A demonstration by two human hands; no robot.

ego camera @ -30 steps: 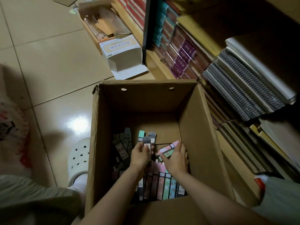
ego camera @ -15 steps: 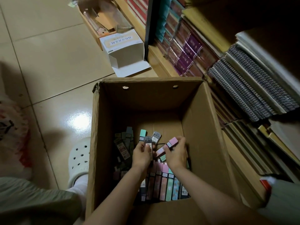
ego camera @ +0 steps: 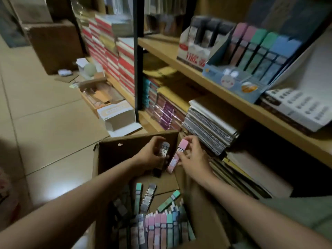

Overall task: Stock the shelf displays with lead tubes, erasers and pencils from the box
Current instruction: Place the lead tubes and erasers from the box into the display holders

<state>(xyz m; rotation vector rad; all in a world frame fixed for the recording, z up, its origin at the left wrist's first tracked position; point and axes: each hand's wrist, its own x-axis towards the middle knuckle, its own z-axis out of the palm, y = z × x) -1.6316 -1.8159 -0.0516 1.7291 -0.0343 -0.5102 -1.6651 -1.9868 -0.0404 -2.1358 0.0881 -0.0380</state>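
Both your hands are up over the box, a lead tube in each.

Your right hand (ego camera: 193, 157) pinches a pink lead tube (ego camera: 177, 156) in its fingers; your left hand (ego camera: 152, 153) curls round a grey lead tube (ego camera: 163, 149), the two almost touching above the cardboard box (ego camera: 111, 159). More tubes (ego camera: 161, 229) lie packed at the box bottom. On the shelf (ego camera: 224, 90) beyond stands a blue display (ego camera: 251, 69) of pastel tubes.
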